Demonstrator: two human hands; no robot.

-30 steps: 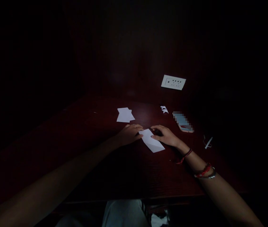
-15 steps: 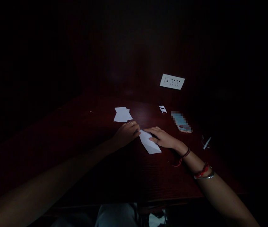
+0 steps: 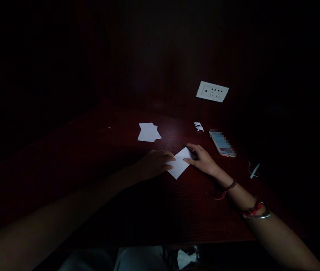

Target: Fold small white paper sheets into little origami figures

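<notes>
Between my two hands, just above or on the dark red table (image 3: 185,210), is a white sheet of paper (image 3: 178,165) turned with its corners up and down. My left hand (image 3: 157,163) pinches its left corner, thumb below and fingers above. On the opposite side my right hand (image 3: 201,158) grips the right edge, thumb on the near face and fingers behind. Beyond my left hand lie more white paper sheets (image 3: 147,132), overlapping at an angle.
Small folded white paper pieces (image 3: 198,127) lie near the back. To their right is a phone (image 3: 222,143), its screen blurred out. A thin white strip with a loop (image 3: 254,171) lies farther right. A socket panel (image 3: 212,91) is on the back wall.
The paper was a long folded shape with pointed ends; now it shows as a square-like diamond. My left hand has changed its hold from a curled grip to a pinch. The view has shifted slightly.
</notes>
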